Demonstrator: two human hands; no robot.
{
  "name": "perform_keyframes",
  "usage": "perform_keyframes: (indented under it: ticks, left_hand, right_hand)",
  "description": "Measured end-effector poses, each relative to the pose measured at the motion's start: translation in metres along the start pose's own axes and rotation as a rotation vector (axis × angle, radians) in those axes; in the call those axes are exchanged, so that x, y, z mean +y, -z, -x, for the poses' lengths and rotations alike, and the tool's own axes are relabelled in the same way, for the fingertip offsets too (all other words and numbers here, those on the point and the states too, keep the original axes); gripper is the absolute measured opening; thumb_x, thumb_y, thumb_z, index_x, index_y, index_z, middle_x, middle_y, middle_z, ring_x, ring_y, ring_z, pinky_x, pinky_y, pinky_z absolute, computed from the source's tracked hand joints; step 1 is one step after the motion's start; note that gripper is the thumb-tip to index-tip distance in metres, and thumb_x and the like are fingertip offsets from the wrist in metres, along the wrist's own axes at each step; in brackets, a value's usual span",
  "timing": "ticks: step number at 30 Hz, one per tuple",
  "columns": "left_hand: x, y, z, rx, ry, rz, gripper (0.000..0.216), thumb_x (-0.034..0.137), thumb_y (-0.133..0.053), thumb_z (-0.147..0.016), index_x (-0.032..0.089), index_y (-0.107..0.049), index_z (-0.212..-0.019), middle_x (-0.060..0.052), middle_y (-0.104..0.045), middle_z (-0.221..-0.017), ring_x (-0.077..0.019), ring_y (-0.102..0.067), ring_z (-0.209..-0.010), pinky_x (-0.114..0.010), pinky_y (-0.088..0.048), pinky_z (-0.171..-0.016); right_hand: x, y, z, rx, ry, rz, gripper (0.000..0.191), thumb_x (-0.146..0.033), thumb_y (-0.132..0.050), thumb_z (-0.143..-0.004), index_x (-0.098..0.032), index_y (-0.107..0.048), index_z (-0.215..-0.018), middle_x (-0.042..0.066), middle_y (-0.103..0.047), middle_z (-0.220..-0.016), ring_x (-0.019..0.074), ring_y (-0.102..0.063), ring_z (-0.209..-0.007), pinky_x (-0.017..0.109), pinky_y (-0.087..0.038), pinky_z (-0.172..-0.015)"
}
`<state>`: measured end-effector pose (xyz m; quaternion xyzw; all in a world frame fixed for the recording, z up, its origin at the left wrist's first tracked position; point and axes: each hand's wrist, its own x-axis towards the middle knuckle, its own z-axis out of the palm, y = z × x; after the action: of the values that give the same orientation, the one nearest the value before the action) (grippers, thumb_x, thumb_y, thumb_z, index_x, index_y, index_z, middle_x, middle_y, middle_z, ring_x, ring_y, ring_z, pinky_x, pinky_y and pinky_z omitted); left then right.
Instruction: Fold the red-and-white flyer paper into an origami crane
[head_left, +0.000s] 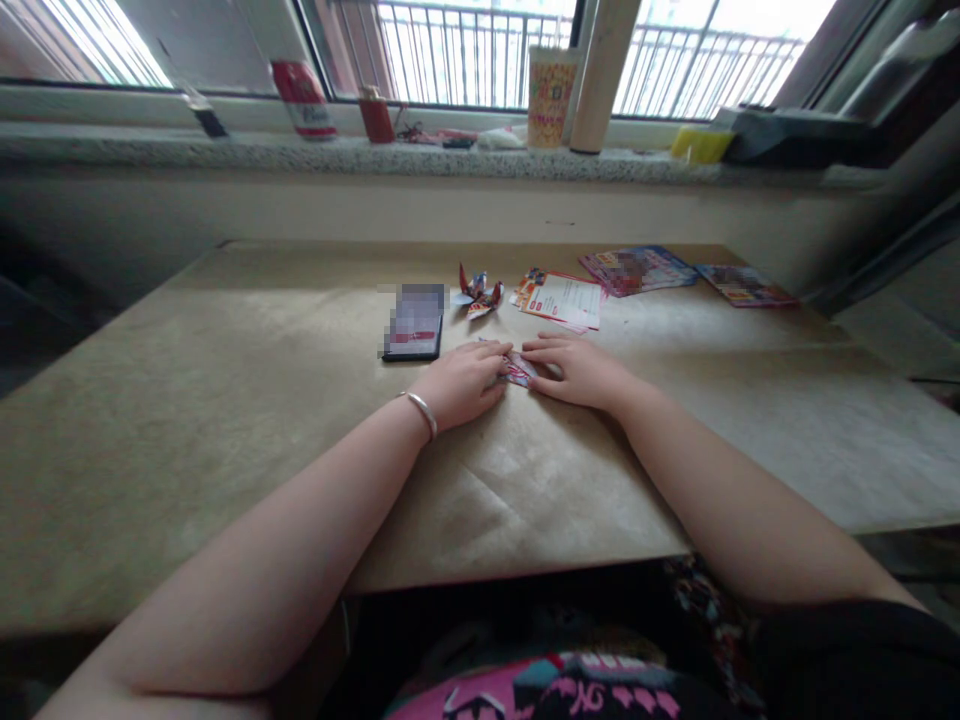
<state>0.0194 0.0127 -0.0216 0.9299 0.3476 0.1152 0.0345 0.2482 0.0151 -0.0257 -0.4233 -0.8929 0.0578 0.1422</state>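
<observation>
A small folded piece of printed paper (517,368) lies on the table between my two hands, partly covered by fingers. My left hand (465,382), with a silver bangle at the wrist, holds the paper's left side down under closed fingers. From the right, my right hand (574,370) rests with its fingers stretched out and its thumb apart, the tips touching the paper's right edge. Just beyond stands a folded paper figure (480,293) with pointed tips, in red, white and blue print. A phone (416,322) with its screen lit lies left of it.
Printed sheets (562,298) lie behind my right hand, with colourful leaflets (637,270) and another leaflet (746,285) farther right. Along the window sill (450,158) stand a red can (302,98), a red bottle (375,115), a patterned cup (551,98) and a yellow object (701,145).
</observation>
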Motion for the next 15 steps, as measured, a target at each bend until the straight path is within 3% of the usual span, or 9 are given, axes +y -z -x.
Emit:
perform_keyframes:
  ticks: [4,9,15]
  left_hand:
    - [0.003,-0.002,0.0,-0.082,0.016,0.023,0.046,0.035,-0.053,-0.09,0.015,-0.051,-0.132,-0.012,-0.052,-0.142,-0.0244,-0.046,-0.133,-0.049,-0.027,-0.117]
    - [0.007,-0.007,0.0,-0.119,0.032,-0.008,0.06,0.041,-0.048,-0.093,0.01,-0.04,-0.143,-0.015,-0.042,-0.149,-0.0252,-0.038,-0.138,-0.039,-0.029,-0.117]
    - [0.008,-0.009,0.0,-0.105,0.008,-0.057,0.058,0.044,-0.041,-0.095,0.011,-0.042,-0.143,-0.012,-0.042,-0.15,-0.025,-0.038,-0.138,-0.037,-0.028,-0.117]
  right_hand:
    - [0.006,-0.006,0.0,0.029,0.014,0.081,0.041,-0.023,-0.05,-0.09,-0.018,-0.063,-0.129,0.011,-0.059,-0.136,0.0287,-0.047,-0.132,0.048,-0.037,-0.111]
    - [0.015,-0.011,-0.001,0.101,-0.024,0.138,0.039,-0.019,-0.047,-0.091,-0.023,-0.065,-0.126,0.009,-0.056,-0.139,0.0273,-0.046,-0.131,0.049,-0.037,-0.11]
    - [0.007,-0.005,-0.005,0.134,0.052,0.116,0.031,-0.017,-0.051,-0.088,-0.02,-0.075,-0.107,0.006,-0.073,-0.111,0.0231,-0.059,-0.102,0.039,-0.045,-0.098]
